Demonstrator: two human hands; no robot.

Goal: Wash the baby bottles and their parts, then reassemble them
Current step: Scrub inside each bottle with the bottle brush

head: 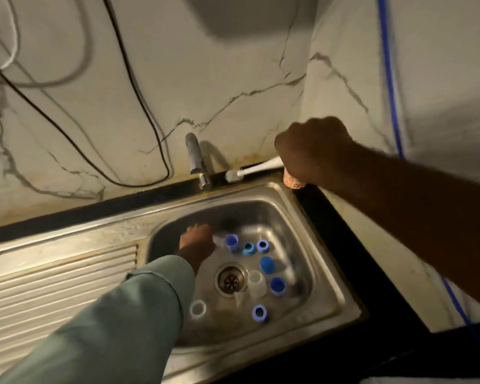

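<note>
Right hand (313,151) is curled round something at the sink's (327,275) back corner beside the brush (250,171), left hand's (197,242) fingers are blurry so can't tell, bottle parts (266,264) sit in the basin, so I'd scrub each piece separately before rinsing.

The steel sink (311,217) holds six blue bottle parts (266,265) and two clear ones (198,309). One tap (196,159) stands at its back rim, with one white brush (250,173) lying beside it. Two hands are in view, the left hand (197,242) and the right hand (313,151), and one drain (230,279)
</note>
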